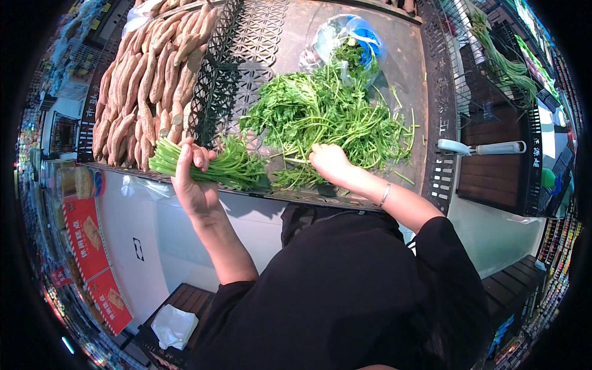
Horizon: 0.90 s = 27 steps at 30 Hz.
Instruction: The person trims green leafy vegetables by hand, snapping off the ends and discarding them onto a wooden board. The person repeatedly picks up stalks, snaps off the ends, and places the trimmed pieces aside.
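My left hand [199, 180] is wrapped around a bunch of leafy greens [236, 169]. The cut stem ends point left, and the feathery leaves spread to the right over the crate's front rim. My right hand [332, 162] pinches at thin stems on the near side of a loose pile of the same greens [319, 104]; its fingertips are partly hidden. A few more sprigs [298, 177] lie between the two hands. Behind the pile sits a clear plastic bag [326, 37] with blue material and some greens in it.
Sweet potatoes [138, 88] are heaped at left, beyond a black plastic crate wall [215, 60]. A grey-handled tool [481, 147] rests by the right crate edge [437, 92]. Long green vegetables [504, 69] lie farther right. White plastic bags [174, 326] lie on a low wooden surface below left.
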{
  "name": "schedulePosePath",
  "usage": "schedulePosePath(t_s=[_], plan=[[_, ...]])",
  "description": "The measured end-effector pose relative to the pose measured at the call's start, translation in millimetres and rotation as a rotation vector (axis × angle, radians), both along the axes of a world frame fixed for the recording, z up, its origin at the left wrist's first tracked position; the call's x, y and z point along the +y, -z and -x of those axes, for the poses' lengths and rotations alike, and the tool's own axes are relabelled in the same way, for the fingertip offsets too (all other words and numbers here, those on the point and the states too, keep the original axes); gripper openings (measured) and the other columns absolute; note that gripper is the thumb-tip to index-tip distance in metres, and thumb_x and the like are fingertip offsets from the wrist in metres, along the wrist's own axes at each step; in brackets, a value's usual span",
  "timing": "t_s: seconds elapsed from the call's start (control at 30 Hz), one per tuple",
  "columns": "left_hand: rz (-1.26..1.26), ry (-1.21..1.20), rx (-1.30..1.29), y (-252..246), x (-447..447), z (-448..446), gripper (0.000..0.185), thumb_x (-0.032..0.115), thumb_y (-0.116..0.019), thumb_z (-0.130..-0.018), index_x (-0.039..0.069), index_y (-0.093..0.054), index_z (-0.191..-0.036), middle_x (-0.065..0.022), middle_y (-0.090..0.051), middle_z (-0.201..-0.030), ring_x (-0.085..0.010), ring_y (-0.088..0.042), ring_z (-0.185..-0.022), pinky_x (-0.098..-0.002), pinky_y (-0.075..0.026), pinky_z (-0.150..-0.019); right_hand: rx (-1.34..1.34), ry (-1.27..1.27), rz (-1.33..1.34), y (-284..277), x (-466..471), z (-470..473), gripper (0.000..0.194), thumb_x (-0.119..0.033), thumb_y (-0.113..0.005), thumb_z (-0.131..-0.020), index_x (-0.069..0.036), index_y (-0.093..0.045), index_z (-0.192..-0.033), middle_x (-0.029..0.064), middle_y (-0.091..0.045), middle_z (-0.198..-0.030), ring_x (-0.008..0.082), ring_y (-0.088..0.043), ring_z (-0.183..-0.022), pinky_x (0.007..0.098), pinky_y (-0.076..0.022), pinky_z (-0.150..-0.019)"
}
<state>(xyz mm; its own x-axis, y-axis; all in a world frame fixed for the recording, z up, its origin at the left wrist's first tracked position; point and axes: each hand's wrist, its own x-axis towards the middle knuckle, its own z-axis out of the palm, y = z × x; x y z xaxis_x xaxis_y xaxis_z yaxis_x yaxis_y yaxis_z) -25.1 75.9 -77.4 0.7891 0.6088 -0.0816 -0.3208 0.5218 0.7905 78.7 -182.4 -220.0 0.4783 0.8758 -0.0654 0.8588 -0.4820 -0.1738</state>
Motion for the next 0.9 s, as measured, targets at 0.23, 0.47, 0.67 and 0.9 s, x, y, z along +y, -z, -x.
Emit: schedulePosePath(t_s=[0.23,0.47,0.67,0.9], plan=[[-0.009,0.018,0.040,-5.7,-14.0,-10.1,0.018,0.012,-0.058,-0.093,-0.003,-0.060,-0.105,-0.0053,-0.054,-0.073,-0.0126,-0.046,-0.064,-0.0323,-0.047,-0.073,0.355,0.352,-0.554,-67.8,-24.9,-38.8,0.014,-0.010,-0.069,-0.081,-0.006,-0.072,-0.094,0.0075,-0.063,-0.091,0.0215,-0.062,-0.071,0.0327,-0.0502,-0.064],[-0.154,0.217,0.109,-22.1,-48.3,-35.3,0.015,0.009,-0.063,-0.088,-0.004,-0.062,-0.096,-0.0090,-0.060,-0.072,-0.0160,-0.054,-0.064,-0.0271,-0.044,-0.061,1.096,0.515,-1.123,-155.2,-60.3,-59.5,0.013,-0.004,-0.065,-0.089,0.000,-0.067,-0.101,-0.0016,-0.062,-0.082,0.0048,-0.056,-0.069,0.0193,-0.0441,-0.061],[-0.397,0.497,0.210,-33.3,-89.1,-59.5,0.015,0.011,-0.065,-0.087,-0.001,-0.068,-0.095,-0.0035,-0.061,-0.069,-0.0098,-0.053,-0.058,-0.0233,-0.042,-0.057,1.474,0.613,-1.433,-161.5,-65.0,-62.0,0.023,-0.014,-0.067,-0.091,0.004,-0.064,-0.105,0.0025,-0.065,-0.079,0.0088,-0.063,-0.069,0.0217,-0.0532,-0.066],[-0.509,0.718,0.290,-32.2,-138.1,-81.0,0.019,0.009,-0.065,-0.088,-0.001,-0.069,-0.104,0.0004,-0.060,-0.067,-0.0055,-0.050,-0.058,-0.0212,-0.040,-0.056,1.607,0.503,-1.548,-152.4,-58.9,-42.4,0.017,-0.013,-0.064,-0.093,-0.001,-0.066,-0.105,0.0027,-0.066,-0.082,0.0113,-0.065,-0.073,0.0260,-0.0565,-0.072]])
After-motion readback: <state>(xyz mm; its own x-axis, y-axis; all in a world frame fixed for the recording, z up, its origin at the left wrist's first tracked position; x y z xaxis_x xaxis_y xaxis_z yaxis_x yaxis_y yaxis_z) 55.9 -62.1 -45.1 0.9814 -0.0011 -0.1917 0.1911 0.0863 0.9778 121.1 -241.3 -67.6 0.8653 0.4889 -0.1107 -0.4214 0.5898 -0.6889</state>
